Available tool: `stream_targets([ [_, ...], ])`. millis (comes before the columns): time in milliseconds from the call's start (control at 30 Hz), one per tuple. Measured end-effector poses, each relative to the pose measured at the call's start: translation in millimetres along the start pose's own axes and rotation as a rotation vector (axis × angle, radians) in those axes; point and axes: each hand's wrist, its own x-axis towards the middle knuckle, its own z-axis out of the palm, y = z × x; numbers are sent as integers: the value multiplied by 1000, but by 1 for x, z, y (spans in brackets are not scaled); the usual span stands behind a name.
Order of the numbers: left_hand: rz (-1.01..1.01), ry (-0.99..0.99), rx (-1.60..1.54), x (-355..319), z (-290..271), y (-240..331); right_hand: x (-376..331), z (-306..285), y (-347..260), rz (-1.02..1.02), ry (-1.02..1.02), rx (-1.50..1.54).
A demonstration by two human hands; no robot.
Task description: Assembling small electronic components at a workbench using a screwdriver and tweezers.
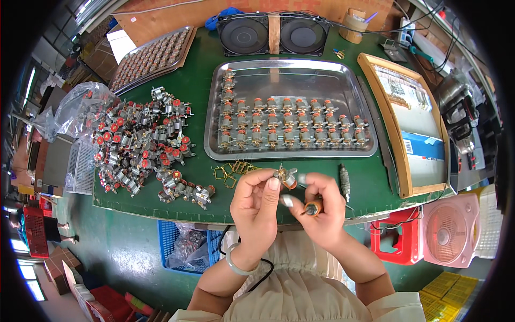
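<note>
Component [288,178], small, metal, just off tray [316,80] at six o'clock; left hand [256,204] pinches it, right hand [324,210] wraps orange-handled tool [313,207]. Probably light, stiff, slick; take by body, thin tabs may bend.

Cream gathered dress [289,300], it seems; pale bangle [231,264].

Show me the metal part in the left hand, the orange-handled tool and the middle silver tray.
Metal part [285,176], head view: on its body.
Orange-handled tool [313,208], head view: on the handle.
Middle silver tray [311,80], head view: on its bare floor.
</note>
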Motion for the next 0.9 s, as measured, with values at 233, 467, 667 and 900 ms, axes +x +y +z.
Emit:
stream_targets([
  [233,-19,-21,-26,1,-5,-4,3,2,5,-67,90,118],
  [467,-247,-44,-233,9,-8,9,10,-23,-15,122,-117,-27],
  [667,-200,-110,-287,21,-18,6,11,-47,-4,-188,-250,-918],
  [900,-307,-142,-327,22,-19,3,22,-51,-6,-333,-251,-604],
])
